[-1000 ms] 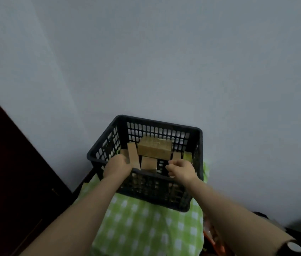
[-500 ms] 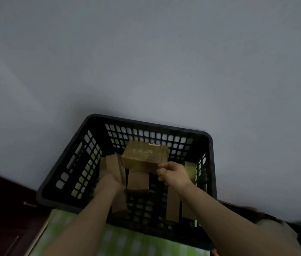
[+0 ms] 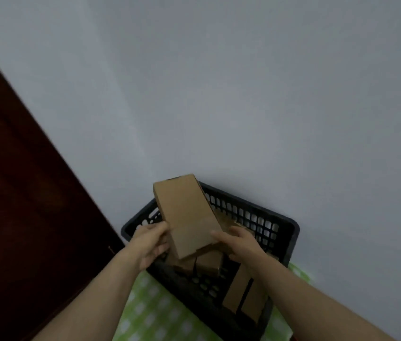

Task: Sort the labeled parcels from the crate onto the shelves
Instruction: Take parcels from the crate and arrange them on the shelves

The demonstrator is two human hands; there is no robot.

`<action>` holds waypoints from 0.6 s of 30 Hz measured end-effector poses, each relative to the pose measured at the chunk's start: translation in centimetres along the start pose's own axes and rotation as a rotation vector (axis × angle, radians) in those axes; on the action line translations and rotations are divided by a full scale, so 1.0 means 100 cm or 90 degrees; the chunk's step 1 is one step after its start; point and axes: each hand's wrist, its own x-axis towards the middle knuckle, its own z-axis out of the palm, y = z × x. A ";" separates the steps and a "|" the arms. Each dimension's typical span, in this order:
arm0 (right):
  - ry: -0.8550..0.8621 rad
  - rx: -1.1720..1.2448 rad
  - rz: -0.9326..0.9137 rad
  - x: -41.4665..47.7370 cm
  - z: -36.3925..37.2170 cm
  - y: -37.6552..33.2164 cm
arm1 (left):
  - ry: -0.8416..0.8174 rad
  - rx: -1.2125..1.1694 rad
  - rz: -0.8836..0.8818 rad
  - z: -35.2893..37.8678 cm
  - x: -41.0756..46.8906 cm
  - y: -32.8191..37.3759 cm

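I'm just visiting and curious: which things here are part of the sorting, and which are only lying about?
Part of the job: long brown cardboard parcel, gripped by left hand and right hand; black plastic lattice crate; smaller brown cardboard parcels inside it.
Just there: green-and-white checked cloth under the crate; dark wooden panel; grey wall.

The held parcel point(image 3: 187, 215) covers the crate's point(image 3: 290, 232) far-left rim and partly the other parcels point(image 3: 209, 263) inside it — the crate's near corner runs off-frame.
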 end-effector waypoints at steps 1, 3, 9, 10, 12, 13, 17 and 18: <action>-0.036 0.033 0.012 -0.010 0.002 -0.004 | -0.018 -0.028 0.012 -0.003 -0.018 0.002; -0.120 0.106 0.024 -0.029 0.008 -0.012 | -0.037 -0.069 0.030 -0.010 -0.049 0.002; -0.054 -0.108 -0.272 -0.072 0.039 -0.031 | 0.040 -0.134 0.052 -0.053 -0.112 0.019; -0.021 -0.166 -0.331 -0.077 0.042 -0.036 | 0.042 -0.168 0.045 -0.062 -0.122 0.026; 0.031 -0.299 -0.460 -0.085 0.048 -0.043 | 0.034 -0.240 0.040 -0.082 -0.144 0.043; 0.044 -0.360 -0.538 -0.087 0.053 -0.046 | 0.037 -0.250 0.042 -0.092 -0.154 0.051; 0.071 -0.463 -0.776 -0.100 0.081 -0.053 | 0.097 -0.191 0.037 -0.117 -0.186 0.060; 0.088 -0.456 -0.796 -0.105 0.088 -0.053 | 0.106 -0.181 0.037 -0.121 -0.190 0.059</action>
